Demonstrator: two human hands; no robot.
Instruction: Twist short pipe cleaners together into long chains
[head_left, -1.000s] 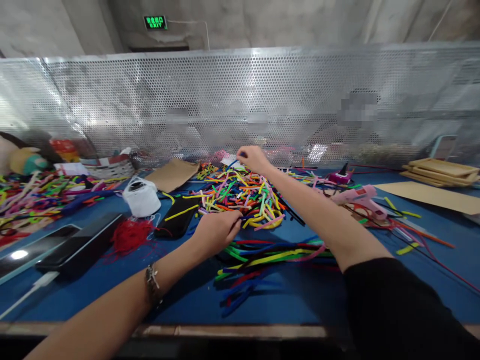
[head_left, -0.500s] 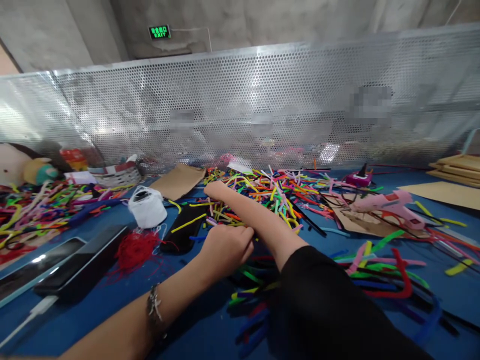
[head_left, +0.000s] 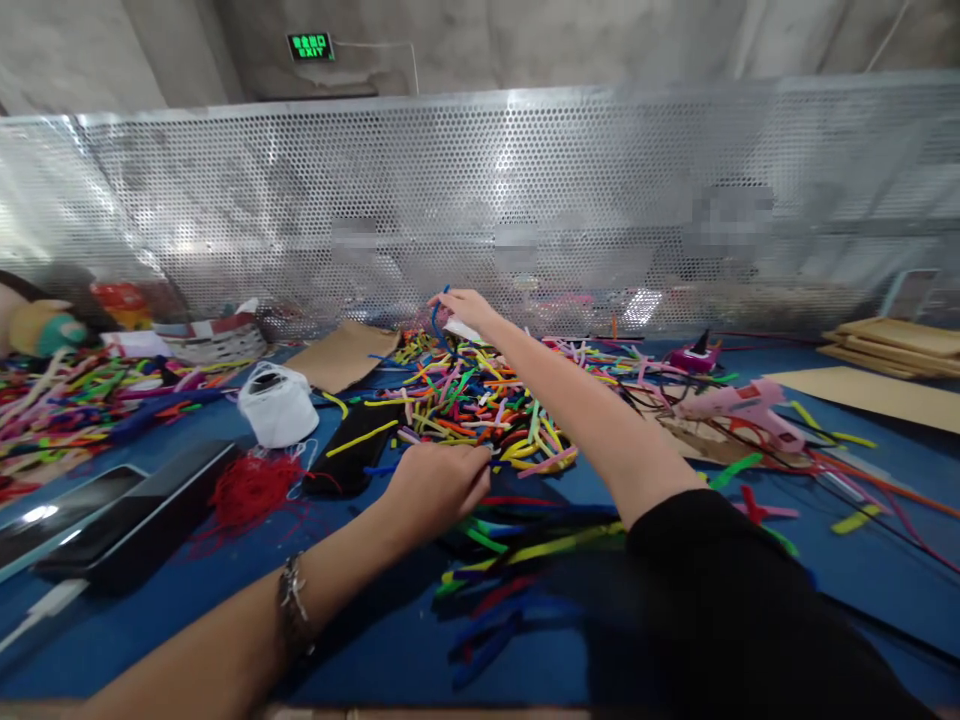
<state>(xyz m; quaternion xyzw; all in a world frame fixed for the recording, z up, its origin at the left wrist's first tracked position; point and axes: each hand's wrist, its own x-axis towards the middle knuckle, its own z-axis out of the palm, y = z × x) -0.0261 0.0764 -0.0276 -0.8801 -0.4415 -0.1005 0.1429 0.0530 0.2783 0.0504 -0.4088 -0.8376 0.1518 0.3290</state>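
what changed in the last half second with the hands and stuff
The right hand has moved up from beside the cardboard to the far side of the pile of strips; a blue strip, not visible then, now shows in its grasp. The left hand stays curled at the pile's near side; the pink glue gun lies as before.

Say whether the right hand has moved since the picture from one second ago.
Yes, to the left: judged against the brown cardboard, the right hand is now closer to its right edge.
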